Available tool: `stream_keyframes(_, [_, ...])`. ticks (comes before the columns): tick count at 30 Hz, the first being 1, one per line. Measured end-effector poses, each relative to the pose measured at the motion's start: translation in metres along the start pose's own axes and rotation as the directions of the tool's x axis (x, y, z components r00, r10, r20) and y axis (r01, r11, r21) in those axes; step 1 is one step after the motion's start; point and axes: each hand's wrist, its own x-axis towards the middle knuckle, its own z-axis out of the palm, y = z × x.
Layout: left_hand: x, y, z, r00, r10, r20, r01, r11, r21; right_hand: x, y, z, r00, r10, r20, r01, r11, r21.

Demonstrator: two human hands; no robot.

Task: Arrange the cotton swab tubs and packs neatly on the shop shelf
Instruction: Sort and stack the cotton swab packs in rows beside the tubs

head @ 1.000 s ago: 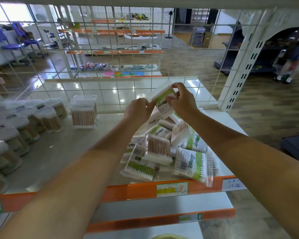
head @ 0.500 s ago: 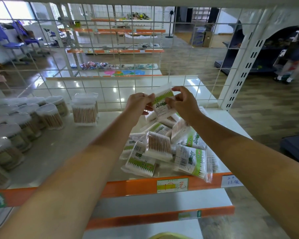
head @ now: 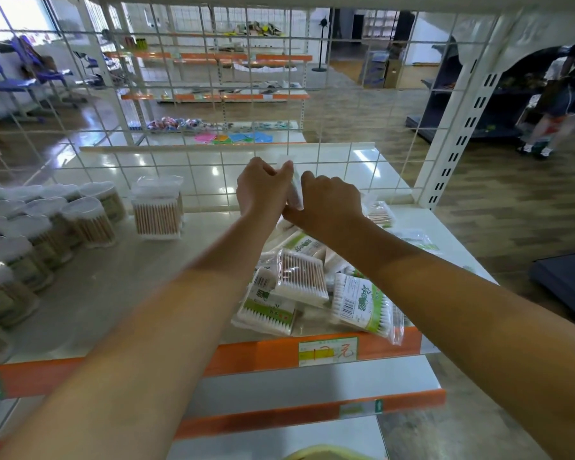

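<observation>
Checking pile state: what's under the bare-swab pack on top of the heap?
The bare-swab pack lies on green-labelled packs and white packs. What lies beneath its middle is covered. Both hands hold another pack above.

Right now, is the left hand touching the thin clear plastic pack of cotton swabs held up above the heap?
Touching. The head view shows the left hand gripping the thin clear plastic pack, fingers curled over its top edge.
</observation>
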Motion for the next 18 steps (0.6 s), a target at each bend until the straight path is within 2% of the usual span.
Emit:
stream_keyframes(5, [-0.005,0.001,-0.002,0.995,0.101,-0.019,-0.1,0.993,0.067,0.003,-0.005,0.0,0.999,-0.038,-0.022,0.037,0.998,-0.051])
stream_keyframes(9, [-0.007,-0.001,-0.008,0.984,0.175,-0.013,-0.173,0.979,0.11,0.005,-0.005,0.0,0.999,-0.033,-0.018,0.033,0.999,0.002])
stream_keyframes(13, [0.0,-0.005,-0.02,0.969,0.247,-0.005,-0.244,0.96,0.137,0.012,-0.004,0.002,0.999,0.045,0.02,-0.048,0.977,0.206])
stream_keyframes(18, [0.014,-0.012,-0.048,0.94,0.34,-0.023,-0.332,0.928,0.169,0.03,-0.013,0.013,0.989,0.1,0.108,-0.14,0.859,0.493])
